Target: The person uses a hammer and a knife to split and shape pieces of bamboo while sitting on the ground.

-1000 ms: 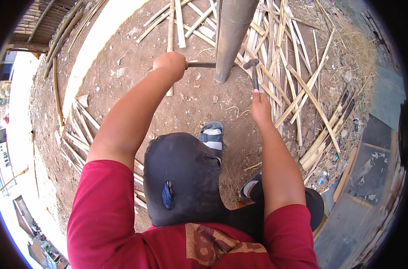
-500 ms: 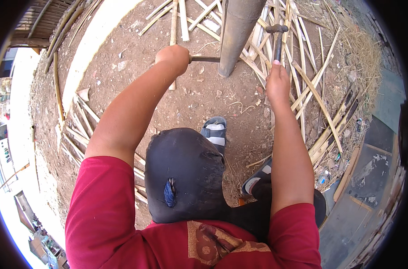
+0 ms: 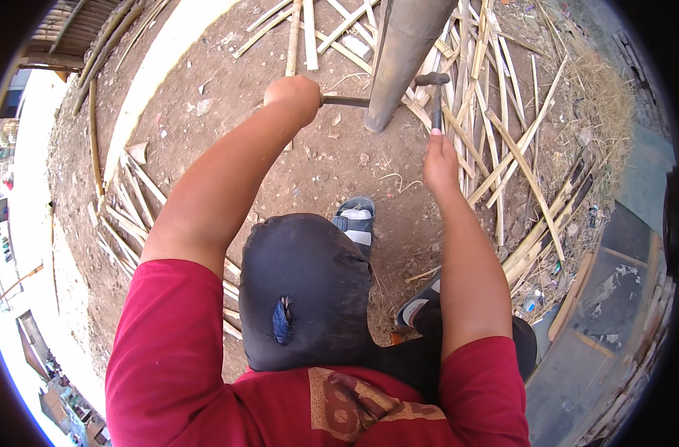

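Observation:
My left hand [image 3: 295, 98] is wrapped round the handle of a dark, narrow-bladed knife [image 3: 345, 101]. Its blade reaches right to the lower end of a thick grey-brown bamboo pole [image 3: 403, 56]; how deep it sits in the pole, if at all, I cannot tell. The pole leans, its foot close to the ground and its top out of the picture. To the right of it, my right hand [image 3: 439, 165] grips a hammer [image 3: 436, 104], its metal head raised beside the pole. A small gap shows between the hammer head and the pole.
Split bamboo strips [image 3: 496, 112] lie crossed in a heap at the far right, with more strips [image 3: 134, 201] at the left. Dry straw [image 3: 597, 112] and grey panels [image 3: 615, 290] line the right side. My sandalled foot [image 3: 356, 222] rests on the bare dirt.
The hammer in my right hand has swung left, closer to the pole and slightly nearer me. My left hand and the knife have barely shifted.

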The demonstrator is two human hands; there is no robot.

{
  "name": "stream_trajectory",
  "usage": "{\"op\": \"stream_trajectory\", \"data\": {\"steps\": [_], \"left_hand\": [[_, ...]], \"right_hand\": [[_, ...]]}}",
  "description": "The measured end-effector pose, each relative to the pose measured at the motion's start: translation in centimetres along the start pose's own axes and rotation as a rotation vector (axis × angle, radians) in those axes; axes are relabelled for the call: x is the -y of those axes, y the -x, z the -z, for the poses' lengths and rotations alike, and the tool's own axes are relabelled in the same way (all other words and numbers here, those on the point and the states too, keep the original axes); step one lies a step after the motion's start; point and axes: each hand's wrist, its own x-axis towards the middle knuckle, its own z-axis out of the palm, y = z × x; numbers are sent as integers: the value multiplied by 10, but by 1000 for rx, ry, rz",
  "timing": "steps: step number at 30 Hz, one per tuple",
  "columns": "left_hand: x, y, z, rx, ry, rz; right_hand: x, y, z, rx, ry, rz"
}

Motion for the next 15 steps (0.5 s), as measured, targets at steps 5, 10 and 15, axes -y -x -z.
{"op": "stream_trajectory", "data": {"steps": [5, 10, 15], "left_hand": [[-8, 1, 0, -16, 5, -25], [0, 11, 4, -9, 18, 2], [-8, -2, 0, -30, -19, -59]], "right_hand": [[-24, -28, 24, -37, 106, 39], [11, -5, 0, -172, 189, 139], [-47, -24, 4, -131, 488, 136]]}}
